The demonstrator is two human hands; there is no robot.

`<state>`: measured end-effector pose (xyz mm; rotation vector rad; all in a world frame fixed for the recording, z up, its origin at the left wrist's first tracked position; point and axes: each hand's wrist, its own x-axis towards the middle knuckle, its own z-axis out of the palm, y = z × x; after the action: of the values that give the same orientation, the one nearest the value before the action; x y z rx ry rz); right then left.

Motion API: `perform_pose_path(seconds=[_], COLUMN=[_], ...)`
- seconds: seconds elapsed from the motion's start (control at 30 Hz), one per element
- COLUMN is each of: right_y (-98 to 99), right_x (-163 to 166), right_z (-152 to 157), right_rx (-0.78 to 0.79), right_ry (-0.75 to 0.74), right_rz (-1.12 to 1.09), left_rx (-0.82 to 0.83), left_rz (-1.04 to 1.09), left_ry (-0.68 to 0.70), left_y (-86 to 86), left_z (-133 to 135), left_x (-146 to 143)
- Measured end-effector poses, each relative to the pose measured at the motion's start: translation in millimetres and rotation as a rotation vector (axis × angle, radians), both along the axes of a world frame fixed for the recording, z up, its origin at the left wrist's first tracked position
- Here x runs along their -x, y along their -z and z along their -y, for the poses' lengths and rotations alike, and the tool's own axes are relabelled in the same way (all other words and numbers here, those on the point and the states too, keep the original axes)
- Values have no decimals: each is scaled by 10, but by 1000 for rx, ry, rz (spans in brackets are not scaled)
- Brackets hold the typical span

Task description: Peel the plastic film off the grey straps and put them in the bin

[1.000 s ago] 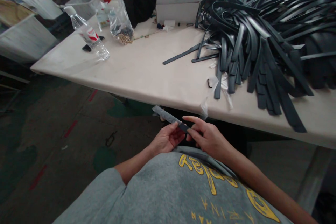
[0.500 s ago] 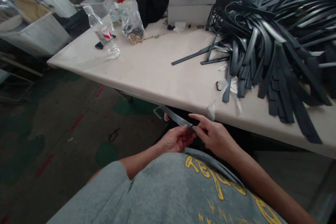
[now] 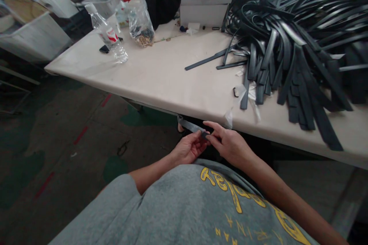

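Observation:
A dark grey strap [image 3: 190, 125] stretches from below the table edge to my fingers. My left hand [image 3: 188, 147] pinches it between thumb and fingers, palm turned up. Against the strap's near end rest the thumb and lower fingers of my right hand [image 3: 228, 141], its index finger stretched out above. Both hands are close together, just in front of my shirt and below the table's front edge. The strap's far end is dim beneath the edge. Whether a small part sits at the near end I cannot make out.
A large pile of black straps [image 3: 290, 61] covers the right of the white table [image 3: 149, 80]. A plastic bottle [image 3: 109, 36], a clear bag of small metal parts [image 3: 142, 26], a black bag [image 3: 162, 2] and a white box [image 3: 204, 11] stand behind. White bins [image 3: 37, 36] are at left.
The strap's far part has swung in toward the table edge, and the pale loop at its end no longer shows clearly. Both hands stay close together on its near end; the view shifted slightly.

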<state>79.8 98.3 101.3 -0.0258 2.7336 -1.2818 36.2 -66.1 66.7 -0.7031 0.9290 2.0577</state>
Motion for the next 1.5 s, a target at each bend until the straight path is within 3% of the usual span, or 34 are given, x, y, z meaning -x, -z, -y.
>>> perform_pose_path(seconds=[0.13, 0.23, 0.33, 0.43, 0.67, 0.77, 0.9, 1.0, 1.17, 1.3, 1.43, 1.5], right_y=[-135, -206, -114, -26, -354, -419, -317, -173, 85, 253, 254, 155], right_x=[-197, -274, -128, -23, -520, -561, -418, -269, 62, 252, 245, 183], right_z=[-238, -307, -136, -14, -437, -463, -362, -284, -78, 73, 86, 23], right_rx=[137, 23, -122, -201, 20, 35, -40, -72, -147, -58, -38, 24], right_ry=[27, 63, 49, 2, -236, -191, -113, -152, -204, -269, -256, -251], right_rz=[11, -31, -5, -33, -332, -486, -661, -703, -680, -702, -655, -606], left_rx=[52, 44, 8, 22, 73, 87, 98, 88, -2, -124, -218, -160], left_rz=[-55, -14, 41, 41, -11, 30, 61, 46, 16, -22, 38, 56], left_ry=[-149, -89, 45, 59, -76, -60, -59, -46, 90, 79, 53, -52], left_y=[10, 24, 46, 56, -13, -43, -80, -96, -81, -83, -46, 49], left_z=[103, 94, 16, -1, 176, 155, 127, 159, 214, 225, 253, 325], left_x=[132, 118, 37, 33, 226, 209, 172, 168, 127, 60, 110, 232])
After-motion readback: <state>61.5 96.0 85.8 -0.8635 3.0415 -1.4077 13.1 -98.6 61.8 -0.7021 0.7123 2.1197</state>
